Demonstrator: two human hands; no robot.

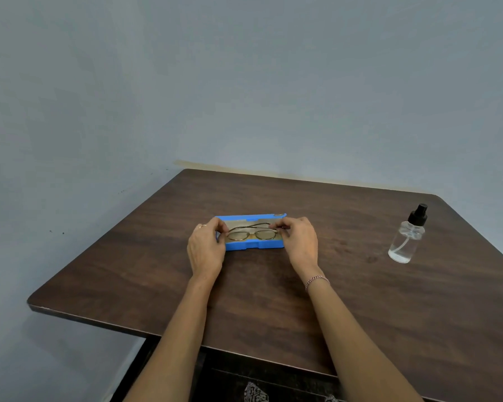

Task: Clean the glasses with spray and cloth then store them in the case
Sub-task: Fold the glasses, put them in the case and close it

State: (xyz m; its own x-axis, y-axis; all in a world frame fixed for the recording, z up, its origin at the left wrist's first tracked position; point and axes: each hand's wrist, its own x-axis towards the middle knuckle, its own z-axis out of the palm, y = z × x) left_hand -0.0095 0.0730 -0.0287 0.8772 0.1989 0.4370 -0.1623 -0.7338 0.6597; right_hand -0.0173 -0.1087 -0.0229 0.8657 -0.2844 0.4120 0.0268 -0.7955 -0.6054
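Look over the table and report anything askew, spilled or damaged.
Nothing stands out. The spray bottle stands upright, capped, with no puddle on the table. The left hand and right hand pinch the folded glasses by their ends, level and squarely at the open blue case.

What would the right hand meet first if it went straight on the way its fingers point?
The right hand pinches the glasses, so those come first; pushing on, it would likely meet the left hand over the blue case, though depth is unclear.
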